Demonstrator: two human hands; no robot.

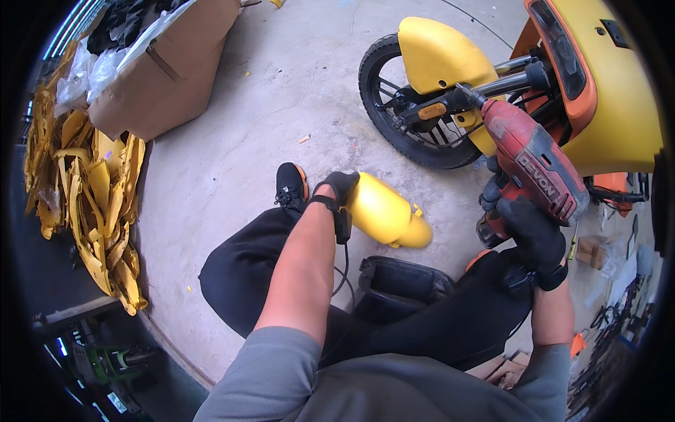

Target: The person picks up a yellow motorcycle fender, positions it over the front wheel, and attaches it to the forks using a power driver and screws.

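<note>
My left hand (340, 187), in a dark glove, grips one end of a yellow plastic mudguard (382, 211), whose narrower end points to the lower right. In my gloved right hand (530, 229) is a red and grey Devon cordless driver (532, 155), held by its handle. Its metal socket nose (471, 96) points up and left, overlapping the front fork (448, 104) of a yellow scooter (627, 116); I cannot tell whether they touch. A yellow front fender (445, 55) sits over the scooter's black-tyred front wheel (387, 121).
A black plastic bin (403, 282) stands between my legs. At upper left, a large cardboard box (169, 68) holds plastic-wrapped and black items. Broken yellow panels (100, 200) are heaped beside it. Tools and scraps (617, 285) lie along the right side. A cable (345, 274) hangs near my left wrist.
</note>
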